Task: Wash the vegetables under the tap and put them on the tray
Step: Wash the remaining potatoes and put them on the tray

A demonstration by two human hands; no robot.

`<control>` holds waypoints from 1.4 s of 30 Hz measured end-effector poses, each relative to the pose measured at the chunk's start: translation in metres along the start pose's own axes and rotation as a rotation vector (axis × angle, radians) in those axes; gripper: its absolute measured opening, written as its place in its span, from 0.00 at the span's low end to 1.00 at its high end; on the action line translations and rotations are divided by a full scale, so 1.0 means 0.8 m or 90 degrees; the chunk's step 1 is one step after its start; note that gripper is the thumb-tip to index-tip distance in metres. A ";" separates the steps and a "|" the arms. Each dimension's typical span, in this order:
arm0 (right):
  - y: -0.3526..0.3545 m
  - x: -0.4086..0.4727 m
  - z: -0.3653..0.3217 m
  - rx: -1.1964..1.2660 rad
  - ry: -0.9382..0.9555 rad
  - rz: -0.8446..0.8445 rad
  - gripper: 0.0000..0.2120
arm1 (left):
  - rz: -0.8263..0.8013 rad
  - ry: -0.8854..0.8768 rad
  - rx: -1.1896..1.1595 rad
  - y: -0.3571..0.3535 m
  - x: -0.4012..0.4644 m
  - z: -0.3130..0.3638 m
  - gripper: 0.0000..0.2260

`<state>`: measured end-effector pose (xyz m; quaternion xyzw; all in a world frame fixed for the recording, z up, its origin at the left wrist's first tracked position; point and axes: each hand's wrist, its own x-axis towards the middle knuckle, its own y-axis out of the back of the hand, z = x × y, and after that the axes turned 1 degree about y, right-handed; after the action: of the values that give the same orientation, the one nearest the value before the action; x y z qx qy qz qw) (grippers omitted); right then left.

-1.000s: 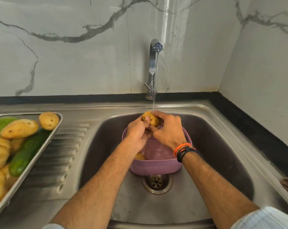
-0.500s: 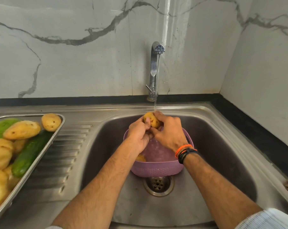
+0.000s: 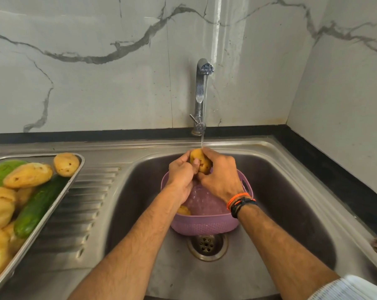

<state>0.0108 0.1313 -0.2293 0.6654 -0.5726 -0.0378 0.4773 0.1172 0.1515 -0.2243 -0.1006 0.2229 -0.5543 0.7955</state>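
I judge the main risk is the wet potato point(image 3: 200, 161) slipping into the sink point(image 3: 291, 191), not the purple basket point(image 3: 205, 226), or splashing past the tray point(image 3: 53, 213) at left. My left hand point(image 3: 181, 176) and right hand point(image 3: 221, 178) both grip it under the tap point(image 3: 201, 94) stream, above the basket.

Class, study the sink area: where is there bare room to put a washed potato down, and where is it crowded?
Free: the ribbed draining board between the tray and the sink, and the sink floor around the drain. Crowded: the tray, heaped with potatoes and a cucumber, and the purple basket under both hands.
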 end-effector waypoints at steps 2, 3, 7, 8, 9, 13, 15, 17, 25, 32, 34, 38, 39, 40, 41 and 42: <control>-0.002 0.003 0.003 0.019 0.007 -0.010 0.22 | -0.013 -0.010 0.039 0.000 0.000 -0.002 0.18; -0.003 0.004 0.005 0.028 0.006 -0.014 0.22 | -0.021 -0.012 0.057 -0.001 -0.001 -0.003 0.19; -0.003 0.004 0.009 0.015 0.016 0.027 0.23 | 0.007 -0.029 0.035 -0.002 0.002 -0.004 0.17; -0.003 0.004 0.007 0.015 0.013 0.039 0.22 | 0.014 -0.033 0.040 -0.002 0.002 -0.004 0.16; -0.003 0.003 0.005 0.016 0.013 0.044 0.21 | 0.016 -0.037 0.051 -0.001 0.004 -0.005 0.16; 0.000 0.004 0.005 0.033 0.019 0.005 0.20 | -0.002 -0.063 0.149 0.003 0.010 -0.010 0.20; 0.001 0.003 0.007 0.031 0.015 0.005 0.22 | 0.002 -0.072 0.167 0.002 0.013 -0.012 0.20; 0.001 0.002 0.006 0.026 0.006 0.022 0.22 | 0.017 -0.082 0.171 0.002 0.014 -0.013 0.19; 0.005 0.002 0.005 0.014 -0.010 0.010 0.19 | -0.030 -0.149 0.322 0.005 0.013 -0.012 0.22; 0.010 0.001 0.002 0.078 -0.068 0.042 0.26 | -0.053 -0.089 0.179 0.003 0.006 -0.008 0.11; 0.009 0.001 0.000 0.059 -0.045 0.025 0.25 | -0.034 -0.097 0.166 0.003 0.010 -0.010 0.11; -0.002 0.002 -0.004 -0.003 0.014 0.021 0.24 | 0.011 -0.126 0.162 0.006 0.016 -0.012 0.10; -0.003 0.002 -0.004 -0.006 0.015 0.019 0.23 | 0.009 -0.134 0.177 0.007 0.016 -0.012 0.10; -0.003 0.002 -0.003 -0.001 0.009 0.014 0.23 | 0.003 -0.145 0.203 0.009 0.015 -0.012 0.11; -0.002 0.003 -0.002 0.009 0.000 0.003 0.25 | -0.004 -0.154 0.232 0.010 0.016 -0.012 0.11; -0.001 0.003 0.000 0.019 -0.005 -0.012 0.27 | -0.012 -0.158 0.252 0.010 0.015 -0.012 0.12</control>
<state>0.0121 0.1295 -0.2284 0.6775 -0.5688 -0.0368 0.4648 0.1229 0.1439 -0.2391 -0.0118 0.0094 -0.5780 0.8159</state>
